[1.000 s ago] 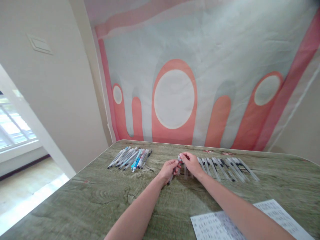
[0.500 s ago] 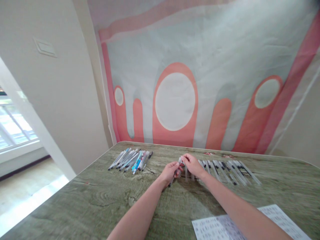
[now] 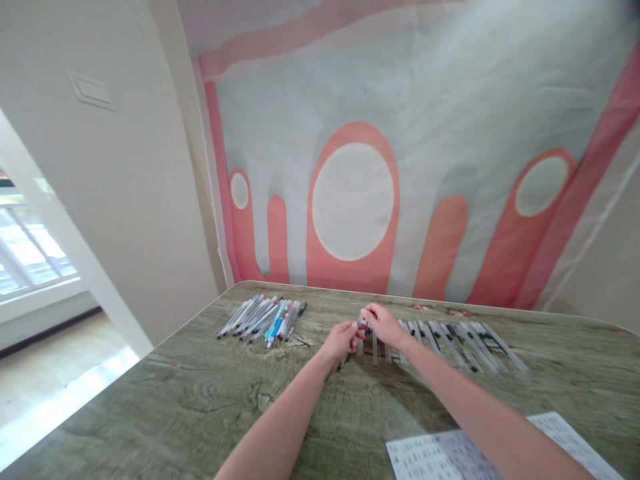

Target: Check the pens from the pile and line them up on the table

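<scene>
Both hands meet above the middle of the table, fingertips close together. My left hand (image 3: 341,341) is closed around a pen (image 3: 342,364), whose dark end shows below the fingers. My right hand (image 3: 381,325) pinches at the pen's upper end, though the fingers hide most of that spot. Beside and under the right hand runs a row of clear-barrelled pens (image 3: 454,345), laid side by side, some with dark tips or caps. A loose group of pens (image 3: 257,319) lies to the left of my hands, with some blue and light-blue ones (image 3: 276,327) among them.
The wood-patterned table (image 3: 200,400) stretches to a wall hung with a pink and grey printed sheet (image 3: 350,273). A printed paper (image 3: 425,457) lies near the front right, partly under my right forearm. Small reddish marks (image 3: 421,307) show near the back edge.
Both hands stay together in nearly the same place, with the fingers shifting slightly around the pen. The view has moved a little; the pens on the table lie as before.
</scene>
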### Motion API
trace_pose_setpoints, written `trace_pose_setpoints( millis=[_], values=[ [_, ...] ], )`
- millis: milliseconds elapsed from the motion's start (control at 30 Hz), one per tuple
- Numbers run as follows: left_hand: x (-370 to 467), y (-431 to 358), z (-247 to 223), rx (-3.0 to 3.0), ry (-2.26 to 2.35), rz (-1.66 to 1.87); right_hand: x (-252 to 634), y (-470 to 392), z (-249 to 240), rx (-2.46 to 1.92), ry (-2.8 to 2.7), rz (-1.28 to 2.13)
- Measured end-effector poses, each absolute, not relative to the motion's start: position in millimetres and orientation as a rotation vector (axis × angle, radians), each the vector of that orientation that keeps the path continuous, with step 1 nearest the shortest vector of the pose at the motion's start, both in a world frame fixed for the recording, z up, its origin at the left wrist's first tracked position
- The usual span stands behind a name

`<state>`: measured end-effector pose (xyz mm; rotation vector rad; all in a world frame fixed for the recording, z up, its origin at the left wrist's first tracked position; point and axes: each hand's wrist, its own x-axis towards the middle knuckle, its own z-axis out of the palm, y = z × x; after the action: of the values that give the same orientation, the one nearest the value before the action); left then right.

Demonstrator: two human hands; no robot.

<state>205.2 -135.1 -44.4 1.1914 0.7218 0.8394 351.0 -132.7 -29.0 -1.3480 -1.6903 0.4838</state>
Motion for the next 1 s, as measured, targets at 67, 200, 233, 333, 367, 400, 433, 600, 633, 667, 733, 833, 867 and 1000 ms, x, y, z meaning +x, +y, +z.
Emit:
trace_pose_setpoints(
  millis=[67, 200, 233, 333, 367, 400, 433, 600, 633, 667, 733, 833, 867, 1000],
  values=[
    [206, -135, -45, 1.177, 0.725, 0.856, 354, -125, -30, -1.344, -1.722, 0.464],
    [206, -135, -45, 1.181, 0.736, 0.84, 372, -106, -30, -1.414, -1.672, 0.363],
    [205, -135, -45, 1.184, 0.743, 0.843, 377, -102, -30, -1.449, -1.668, 0.34],
    [203, -132, -44, 1.153, 0.804, 0.911, 386, -98, -30, -1.492, -1.775, 0.31],
    [202, -131, -43, 1.133, 0.835, 0.935, 386, -99, -30, -1.489, -1.823, 0.3],
    [201, -130, -43, 1.113, 0.867, 0.953, 385, -101, -30, -1.481, -1.868, 0.28],
    [200, -129, -44, 1.096, 0.895, 0.963, 382, -104, -31, -1.467, -1.912, 0.251],
    [198, -129, -45, 1.08, 0.931, 0.973, 363, -117, -32, -1.432, -2.125, 0.03],
    [198, -129, -46, 1.081, 0.931, 0.974, 361, -118, -33, -1.434, -2.155, -0.015],
    [198, -129, -46, 1.081, 0.932, 0.973, 359, -119, -33, -1.433, -2.18, -0.057],
    [198, -129, -46, 1.077, 0.93, 0.965, 357, -120, -34, -1.424, -2.218, -0.124],
    [198, -127, -47, 1.071, 0.915, 0.966, 357, -120, -35, -1.416, -2.238, -0.184],
    [198, -127, -47, 1.07, 0.91, 0.969, 356, -119, -36, -1.417, -2.239, -0.195],
    [198, -126, -49, 1.076, 0.907, 0.968, 356, -118, -39, -1.421, -2.236, -0.214]
  ],
)
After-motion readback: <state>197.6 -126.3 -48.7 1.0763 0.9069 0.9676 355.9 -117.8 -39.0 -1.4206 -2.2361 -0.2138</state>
